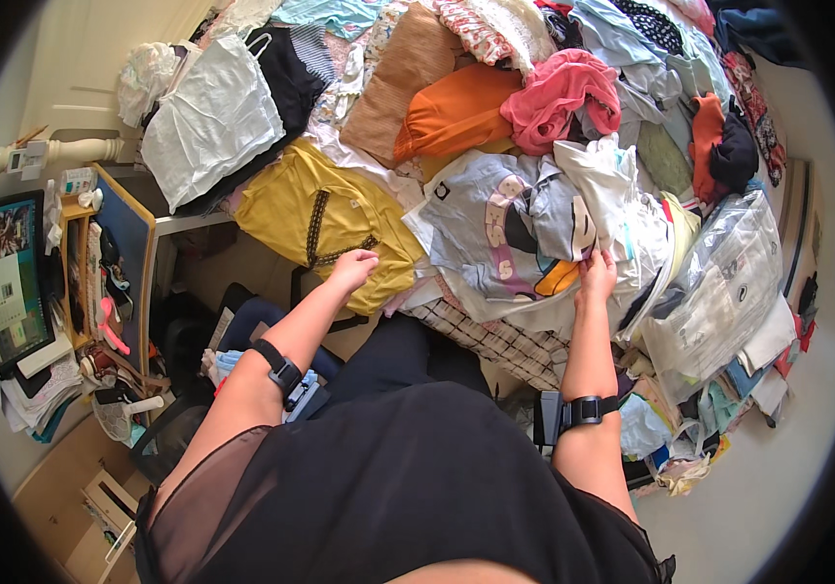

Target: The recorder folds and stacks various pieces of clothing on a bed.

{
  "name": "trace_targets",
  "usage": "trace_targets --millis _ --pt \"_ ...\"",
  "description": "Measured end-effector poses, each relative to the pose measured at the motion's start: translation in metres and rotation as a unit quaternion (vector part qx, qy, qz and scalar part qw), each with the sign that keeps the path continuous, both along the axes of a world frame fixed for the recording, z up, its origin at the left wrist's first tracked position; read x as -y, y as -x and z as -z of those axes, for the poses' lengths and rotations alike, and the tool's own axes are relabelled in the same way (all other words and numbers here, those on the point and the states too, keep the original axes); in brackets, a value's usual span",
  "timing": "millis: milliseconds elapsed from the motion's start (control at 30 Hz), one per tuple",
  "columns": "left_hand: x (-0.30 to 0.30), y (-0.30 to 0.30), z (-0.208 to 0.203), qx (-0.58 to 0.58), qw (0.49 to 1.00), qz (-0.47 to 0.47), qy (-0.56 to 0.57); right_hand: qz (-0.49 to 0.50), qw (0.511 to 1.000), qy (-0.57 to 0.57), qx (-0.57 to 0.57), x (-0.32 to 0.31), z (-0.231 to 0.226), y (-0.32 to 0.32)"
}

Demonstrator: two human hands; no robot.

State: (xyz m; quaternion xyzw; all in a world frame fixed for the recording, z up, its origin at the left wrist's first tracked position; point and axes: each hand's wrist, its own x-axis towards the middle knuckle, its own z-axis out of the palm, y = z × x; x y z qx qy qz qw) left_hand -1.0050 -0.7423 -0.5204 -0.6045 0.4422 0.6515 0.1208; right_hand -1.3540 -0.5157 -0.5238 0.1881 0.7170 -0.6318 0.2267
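Note:
A light grey printed T-shirt [471, 219] lies partly bunched on the clothes pile in front of me. At its right side, next to an orange patch of the print, my right hand [597, 276] pinches the shirt's fabric between thumb and fingers. My left hand [353, 270] hovers over or rests on a mustard-yellow garment [310, 200] with dark patterned trim. Its fingers are curled together, and whether cloth is caught between them is hidden. White clothing [607, 185] is heaped just beyond my right hand.
Behind are an orange garment [456, 107], a pink one [563, 97] and a white camisole [213, 117]. A clear plastic bag [714, 292] leans at the pile's right. On the left stand a monitor [14, 277] and a blue-faced board [126, 234]. A checked cloth [495, 341] hangs at the near edge.

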Motion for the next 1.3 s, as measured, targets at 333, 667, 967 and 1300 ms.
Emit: trace_targets --millis 333,667,967,1300 --pt "-0.034 -0.026 -0.038 0.044 0.995 0.069 0.062 -0.130 0.979 0.090 -0.128 -0.020 0.001 -0.029" --pt "0.007 -0.028 -0.040 0.020 0.992 0.101 0.075 -0.166 0.969 0.024 -0.180 -0.023 -0.001 -0.046" --pt "0.117 -0.065 0.020 0.023 0.978 0.181 0.106 0.049 0.980 -0.064 -0.184 0.011 -0.001 -0.146" --pt "0.240 -0.114 0.066 0.078 0.915 0.336 0.209 -0.388 0.878 -0.015 0.279 0.196 0.060 -0.285"
